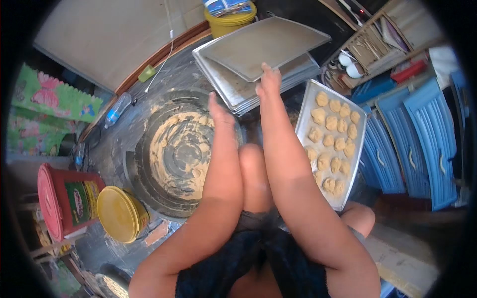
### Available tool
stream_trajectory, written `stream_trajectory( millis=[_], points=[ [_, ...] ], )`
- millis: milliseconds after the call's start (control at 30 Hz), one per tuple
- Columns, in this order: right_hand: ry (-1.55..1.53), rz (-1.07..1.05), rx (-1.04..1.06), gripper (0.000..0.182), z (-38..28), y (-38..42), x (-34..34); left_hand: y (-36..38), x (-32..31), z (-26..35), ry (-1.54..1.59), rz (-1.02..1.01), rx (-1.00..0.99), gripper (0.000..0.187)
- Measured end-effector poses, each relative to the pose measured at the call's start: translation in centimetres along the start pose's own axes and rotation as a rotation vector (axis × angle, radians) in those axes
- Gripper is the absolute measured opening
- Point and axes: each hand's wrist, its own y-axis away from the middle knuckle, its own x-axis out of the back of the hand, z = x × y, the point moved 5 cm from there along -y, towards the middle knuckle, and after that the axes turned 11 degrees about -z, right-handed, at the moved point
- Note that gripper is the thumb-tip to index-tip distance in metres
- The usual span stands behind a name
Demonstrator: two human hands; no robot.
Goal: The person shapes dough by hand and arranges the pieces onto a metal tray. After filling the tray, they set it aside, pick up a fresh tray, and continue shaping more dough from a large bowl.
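Note:
My right hand grips the near edge of a flat metal baking tray, which lies askew and tilted on a stack of trays. My left hand is slightly blurred, its fingers stretched out beside the stack's left corner, and seems to hold nothing. Below it stands a large dark basin with pale dough smeared over its bottom and sides. To the right of my right forearm, another baking tray carries rows of dough lumps; my arm hides part of it.
A yellow bucket stands behind the trays. On the left are a lidded yellow bucket, a red bucket and a plastic bottle. Blue louvred panels and a wooden utensil box stand at the right.

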Motion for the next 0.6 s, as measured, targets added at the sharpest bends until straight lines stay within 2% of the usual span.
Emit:
stream_trajectory(
  millis=[33,100,167,200,233,300,367,400,433,467,500,533,567,600],
  points=[
    [0.096,-0.013,-0.044,0.033,-2.6,0.1,-0.6,0.7,0.2,0.5,-0.005,0.128,-0.014,0.060],
    [0.215,-0.078,-0.115,0.030,-8.7,1.8,-1.4,-1.5,3.4,0.7,-0.223,0.096,-0.118,0.066],
    [0.198,-0.214,-0.081,0.033,-12.3,3.1,2.4,0.6,1.9,2.1,-0.293,0.083,-0.058,0.069],
    [0.209,-0.193,-0.101,0.035,-14.8,5.0,4.1,0.7,1.3,2.0,-0.190,-0.063,-0.006,0.073],
    [0.220,-0.173,-0.124,0.038,-17.3,7.3,5.7,1.9,0.2,2.2,-0.174,-0.072,-0.001,0.073],
    [0.226,-0.173,-0.179,0.043,-21.7,11.5,10.0,6.4,-6.0,3.2,-0.073,-0.560,0.111,0.083],
    [0.201,-0.234,-0.145,0.044,-25.1,14.7,13.7,9.4,-9.3,2.8,-0.082,-0.784,0.266,0.089],
    [0.208,-0.229,-0.153,0.044,-26.5,16.4,15.7,11.8,-11.4,2.4,-0.028,-0.980,0.369,0.092],
    [0.279,-0.224,-0.200,0.043,-27.7,17.8,17.7,13.3,-12.5,1.7,0.052,-1.019,0.433,0.083],
    [0.347,-0.225,-0.247,0.043,-28.6,19.1,19.6,14.4,-12.9,0.1,-0.242,-0.989,0.415,0.077],
    [0.588,-0.168,-0.286,0.042,-29.2,20.1,22.5,15.5,-13.3,-1.4,-0.537,-0.945,0.391,0.072],
    [0.829,-0.111,-0.313,0.041,-29.7,21.0,25.1,16.7,-13.2,-3.7,-0.577,-0.781,0.476,0.064],
    [1.199,-0.161,-0.268,0.038,-30.3,22.1,26.3,17.2,-12.4,-5.8,-0.612,-0.618,0.553,0.057],
    [1.176,-0.086,-0.323,0.037,-29.2,23.1,29.0,15.4,-10.2,-8.8,-0.897,-0.691,0.473,0.057]
  ],
)
